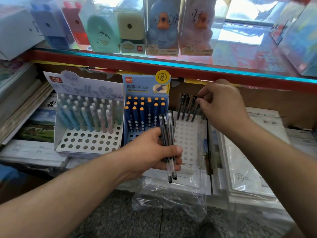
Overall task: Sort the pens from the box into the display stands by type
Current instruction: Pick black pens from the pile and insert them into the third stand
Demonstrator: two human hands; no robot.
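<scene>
My left hand [154,150] grips a small bunch of clear black-ink pens [167,145], tips pointing down, in front of the blue stand. My right hand [223,107] pinches the cap end of a black pen [195,110] that stands in the back row of the white perforated stand [188,134]. Three more black pens [184,107] stand in that same row to its left. The blue stand [145,93] holds dark blue pens with orange caps. At the left, the white stand [89,141] holds pastel pens in its rear rows.
A crumpled clear plastic bag [171,200] lies below the white perforated stand. Stacks of notebooks [248,169] lie under and around the stands. A red-edged glass shelf [154,62] above carries boxed pencil sharpeners. Grey floor shows at the bottom.
</scene>
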